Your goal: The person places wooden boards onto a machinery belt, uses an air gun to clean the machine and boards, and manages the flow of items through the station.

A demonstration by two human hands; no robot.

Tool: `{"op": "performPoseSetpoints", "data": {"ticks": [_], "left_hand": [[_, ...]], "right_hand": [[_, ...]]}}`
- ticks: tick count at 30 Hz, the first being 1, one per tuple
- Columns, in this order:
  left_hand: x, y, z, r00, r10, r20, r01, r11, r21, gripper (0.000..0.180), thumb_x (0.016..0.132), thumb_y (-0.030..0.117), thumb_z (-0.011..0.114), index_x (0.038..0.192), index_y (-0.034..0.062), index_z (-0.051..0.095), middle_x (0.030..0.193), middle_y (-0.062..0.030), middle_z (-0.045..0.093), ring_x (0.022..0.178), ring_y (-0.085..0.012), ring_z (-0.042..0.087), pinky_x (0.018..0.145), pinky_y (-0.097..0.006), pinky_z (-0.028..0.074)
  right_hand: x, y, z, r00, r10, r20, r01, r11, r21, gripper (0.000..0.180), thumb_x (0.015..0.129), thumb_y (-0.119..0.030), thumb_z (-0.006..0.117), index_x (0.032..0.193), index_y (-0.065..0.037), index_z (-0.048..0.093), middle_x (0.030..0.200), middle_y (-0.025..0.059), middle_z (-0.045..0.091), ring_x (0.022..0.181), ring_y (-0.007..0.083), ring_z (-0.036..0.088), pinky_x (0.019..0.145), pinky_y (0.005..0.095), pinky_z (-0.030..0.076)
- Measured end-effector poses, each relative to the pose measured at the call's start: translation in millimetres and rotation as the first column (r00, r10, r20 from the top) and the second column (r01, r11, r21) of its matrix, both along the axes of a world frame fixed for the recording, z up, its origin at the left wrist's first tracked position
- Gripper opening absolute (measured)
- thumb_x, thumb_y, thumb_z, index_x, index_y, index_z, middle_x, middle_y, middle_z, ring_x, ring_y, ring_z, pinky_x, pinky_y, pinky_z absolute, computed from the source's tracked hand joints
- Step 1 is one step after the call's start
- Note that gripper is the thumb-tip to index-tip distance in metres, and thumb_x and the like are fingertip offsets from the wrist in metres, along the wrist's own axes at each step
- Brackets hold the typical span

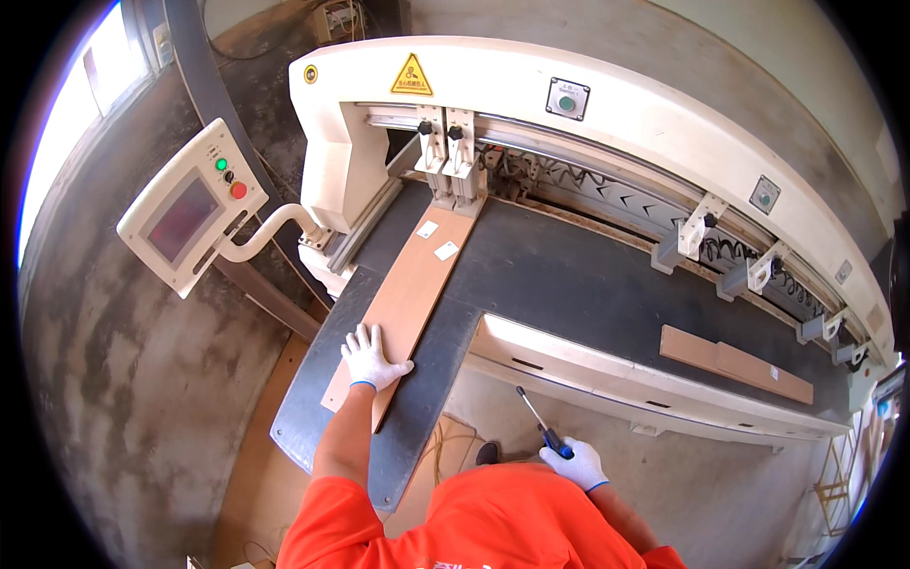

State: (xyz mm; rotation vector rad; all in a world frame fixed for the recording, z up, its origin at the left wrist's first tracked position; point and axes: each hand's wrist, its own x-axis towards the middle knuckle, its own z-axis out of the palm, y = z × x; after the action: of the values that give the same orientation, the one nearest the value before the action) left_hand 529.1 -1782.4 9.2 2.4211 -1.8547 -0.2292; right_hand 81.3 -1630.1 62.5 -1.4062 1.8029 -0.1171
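Note:
My left hand (373, 359), in a white glove, lies flat with fingers spread on a long wood-coloured board (414, 282). The board's far end sits beneath two metal clamps (447, 161) of a large cream machine. Two small white labels (437, 241) are on its surface near that end. In my right hand (578, 465), also gloved and held low by my body, is what looks like an air blow gun (554, 441) with a blue and black handle. Its long thin metal nozzle points up and away to the left. The fingers are closed round the handle.
A control panel (188, 211) with a screen and buttons stands on an arm at the left. Two shorter boards (735, 364) lie on the dark worktable (569, 251) at the right. More clamps (689, 234) line the machine. The table's front has a recess (569, 365).

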Motion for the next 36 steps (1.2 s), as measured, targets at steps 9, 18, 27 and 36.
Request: {"op": "performPoseSetpoints", "data": {"ticks": [9, 18, 27, 36], "left_hand": [[18.1, -2.2, -48.3, 0.947, 0.297, -0.124, -0.319, 0.915, -0.248, 0.098, 0.082, 0.067, 0.077, 0.151, 0.0024, 0.051, 0.156, -0.0237, 0.047, 0.143, -0.0433, 0.043, 0.118, -0.055, 0.033], [-21.6, 14.8, -43.1, 0.941, 0.298, -0.159, -0.333, 0.896, -0.294, 0.084, 0.088, 0.055, 0.076, 0.144, -0.0025, 0.053, 0.136, -0.0249, 0.06, 0.126, -0.0436, 0.054, 0.109, -0.054, 0.041], [-134.8, 104.7, -59.8, 0.938, 0.035, -0.344, -0.153, 0.934, -0.323, 0.071, 0.087, 0.037, 0.079, 0.143, 0.0015, 0.055, 0.136, -0.0255, 0.06, 0.127, -0.0465, 0.054, 0.108, -0.057, 0.044], [-143.0, 133.9, -47.6, 0.504, 0.26, -0.824, -0.268, 0.954, 0.137, 0.069, 0.099, 0.047, 0.067, 0.139, -0.0089, 0.06, 0.128, -0.0303, 0.069, 0.114, -0.0395, 0.072, 0.103, -0.045, 0.054]], "right_hand": [[1.1, -9.2, 4.5, 0.997, 0.067, -0.042, -0.066, 0.997, 0.042, 0.055, 0.089, -0.066, 0.067, 0.102, -0.013, 0.076, 0.094, 0.0182, 0.077, 0.096, 0.0416, 0.073, 0.085, 0.0492, 0.056], [27.3, -49.0, -30.2, 0.743, -0.263, 0.616, 0.112, 0.955, 0.273, 0.022, 0.102, -0.027, 0.074, 0.102, -0.005, 0.075, 0.084, 0.0049, 0.073, 0.07, 0.0147, 0.069, 0.059, 0.0304, 0.054], [128.0, -134.9, -84.3, 0.721, -0.24, 0.65, 0.072, 0.959, 0.275, 0.037, 0.087, -0.038, 0.087, 0.109, -0.008, 0.08, 0.098, 0.0006, 0.074, 0.087, 0.0142, 0.063, 0.076, 0.0349, 0.05], [88.8, -126.2, -85.1, 0.746, -0.061, 0.663, -0.019, 0.993, 0.112, 0.031, 0.085, -0.027, 0.087, 0.105, -0.004, 0.081, 0.098, 0.0034, 0.076, 0.091, 0.0142, 0.067, 0.084, 0.0327, 0.052]]}}
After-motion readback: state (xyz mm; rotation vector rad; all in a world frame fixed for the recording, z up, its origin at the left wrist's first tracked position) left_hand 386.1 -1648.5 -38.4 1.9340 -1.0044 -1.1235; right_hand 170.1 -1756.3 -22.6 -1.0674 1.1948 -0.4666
